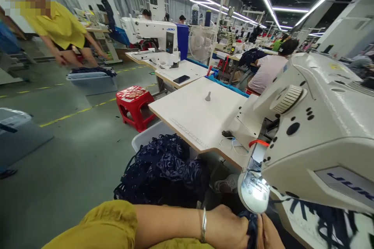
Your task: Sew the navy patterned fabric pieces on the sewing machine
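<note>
My left hand (230, 227), with a silver bracelet on the wrist and a mustard sleeve up the arm, is closed on dark navy fabric (251, 225) just under the lit needle area (253, 190) of a white sewing machine (318, 132). My right hand (270, 235) shows only in part at the bottom edge, its fingers pressed against the same fabric. More navy patterned fabric (327, 218) lies on the machine bed to the right.
A grey bin (146, 138) heaped with dark lace pieces (166, 167) stands to my left. Beyond it are a white work table (198, 116), a red stool (134, 105), another machine (157, 35), a fan (200, 42), a person in yellow (62, 31) and a seated person (270, 68).
</note>
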`<action>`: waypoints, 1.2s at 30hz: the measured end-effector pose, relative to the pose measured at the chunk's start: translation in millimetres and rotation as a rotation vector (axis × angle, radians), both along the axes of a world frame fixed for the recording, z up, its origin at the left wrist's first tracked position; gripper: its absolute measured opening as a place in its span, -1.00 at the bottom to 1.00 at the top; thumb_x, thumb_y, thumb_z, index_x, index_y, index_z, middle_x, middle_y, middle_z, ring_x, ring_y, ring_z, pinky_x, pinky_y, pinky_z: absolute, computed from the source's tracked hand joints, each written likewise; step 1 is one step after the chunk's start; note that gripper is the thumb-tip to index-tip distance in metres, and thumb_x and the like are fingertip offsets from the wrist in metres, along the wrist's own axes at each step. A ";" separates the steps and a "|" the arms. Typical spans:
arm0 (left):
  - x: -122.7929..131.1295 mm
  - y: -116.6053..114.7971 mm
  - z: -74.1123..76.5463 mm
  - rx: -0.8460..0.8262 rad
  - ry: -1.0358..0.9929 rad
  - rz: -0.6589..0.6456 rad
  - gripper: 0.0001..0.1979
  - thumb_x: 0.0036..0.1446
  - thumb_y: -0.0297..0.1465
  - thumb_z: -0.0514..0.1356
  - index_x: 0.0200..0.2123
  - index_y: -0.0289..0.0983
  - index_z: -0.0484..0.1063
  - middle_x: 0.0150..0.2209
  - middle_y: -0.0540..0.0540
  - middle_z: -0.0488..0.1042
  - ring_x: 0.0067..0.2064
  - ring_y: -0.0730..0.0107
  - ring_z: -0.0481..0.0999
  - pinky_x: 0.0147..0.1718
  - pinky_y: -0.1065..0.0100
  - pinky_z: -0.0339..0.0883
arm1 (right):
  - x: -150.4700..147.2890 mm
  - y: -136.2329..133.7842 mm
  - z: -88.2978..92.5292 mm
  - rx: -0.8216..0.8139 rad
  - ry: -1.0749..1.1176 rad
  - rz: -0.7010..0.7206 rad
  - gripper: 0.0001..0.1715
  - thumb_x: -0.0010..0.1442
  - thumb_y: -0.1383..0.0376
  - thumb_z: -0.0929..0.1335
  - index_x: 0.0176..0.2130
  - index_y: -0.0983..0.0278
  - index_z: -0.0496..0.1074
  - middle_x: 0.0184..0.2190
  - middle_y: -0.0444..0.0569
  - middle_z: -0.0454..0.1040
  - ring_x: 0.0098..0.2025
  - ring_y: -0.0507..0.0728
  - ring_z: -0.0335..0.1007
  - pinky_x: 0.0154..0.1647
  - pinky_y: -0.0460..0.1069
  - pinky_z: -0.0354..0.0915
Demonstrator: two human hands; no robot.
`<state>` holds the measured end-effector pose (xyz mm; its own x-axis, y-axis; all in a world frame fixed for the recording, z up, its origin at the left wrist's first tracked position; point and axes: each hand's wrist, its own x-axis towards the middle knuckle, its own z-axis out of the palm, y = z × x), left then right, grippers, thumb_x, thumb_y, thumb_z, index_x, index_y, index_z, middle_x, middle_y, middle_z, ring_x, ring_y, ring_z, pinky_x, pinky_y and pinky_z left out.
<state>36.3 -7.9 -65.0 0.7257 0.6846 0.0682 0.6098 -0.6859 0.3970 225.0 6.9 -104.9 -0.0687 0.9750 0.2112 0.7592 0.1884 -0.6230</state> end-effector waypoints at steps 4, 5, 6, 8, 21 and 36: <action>-17.5 3.0 24.9 -0.025 -0.137 0.098 -0.30 0.14 0.04 0.08 0.12 -0.42 0.19 0.04 -0.40 0.42 0.02 0.01 0.47 -0.08 0.11 0.38 | -2.4 -14.6 41.7 -0.140 0.039 0.102 -0.41 0.23 -0.12 0.20 -0.18 0.26 0.50 -0.25 0.06 0.60 -0.23 0.22 0.56 -0.26 -0.06 0.44; -23.1 5.5 33.3 -0.094 -0.273 0.106 -0.24 0.08 0.03 0.17 0.18 -0.37 0.14 0.11 -0.35 0.37 0.10 0.05 0.41 0.05 0.14 0.30 | -5.3 -18.7 57.1 -0.218 0.068 0.217 -0.48 0.29 -0.04 0.18 -0.15 0.25 0.49 -0.25 0.01 0.59 -0.23 0.17 0.55 -0.23 -0.08 0.42; -28.6 8.3 41.7 -0.173 -0.381 0.039 -0.24 0.05 -0.02 0.23 0.19 -0.33 0.14 0.15 -0.30 0.34 0.15 0.09 0.35 0.12 0.18 0.23 | -8.8 -22.2 72.8 -0.280 0.098 0.316 -0.54 0.33 0.03 0.16 -0.13 0.23 0.47 -0.28 -0.04 0.59 -0.26 0.14 0.53 -0.25 -0.10 0.40; -38.3 13.5 56.6 -0.347 -0.497 -0.068 -0.42 0.07 -0.11 0.26 0.09 -0.28 0.29 0.09 -0.20 0.41 0.10 0.19 0.39 0.10 0.29 0.22 | -15.7 -26.8 101.2 -0.365 0.097 0.481 -0.63 0.35 0.12 0.17 -0.15 0.19 0.47 -0.38 -0.13 0.56 -0.35 0.07 0.49 -0.31 -0.13 0.36; -52.6 32.4 77.2 0.502 -0.277 0.125 -0.68 0.30 -0.47 0.00 0.09 -0.19 0.31 0.04 -0.10 0.45 0.12 0.28 0.32 0.08 0.24 0.09 | -35.7 -2.9 109.8 0.157 0.005 0.207 -0.65 0.36 0.24 0.21 0.03 0.24 0.44 -0.24 -0.02 0.58 -0.22 0.08 0.52 -0.17 -0.10 0.37; -32.0 25.6 85.5 0.561 -0.126 0.176 -0.63 0.27 -0.49 -0.04 0.04 -0.07 0.39 0.01 0.01 0.52 0.04 0.25 0.44 0.10 0.12 -0.07 | -37.6 23.9 111.6 -0.221 0.620 0.000 -0.81 0.22 0.19 0.28 -0.19 0.25 0.31 -0.67 -0.33 0.12 -0.63 -0.04 0.03 -0.59 -0.14 0.05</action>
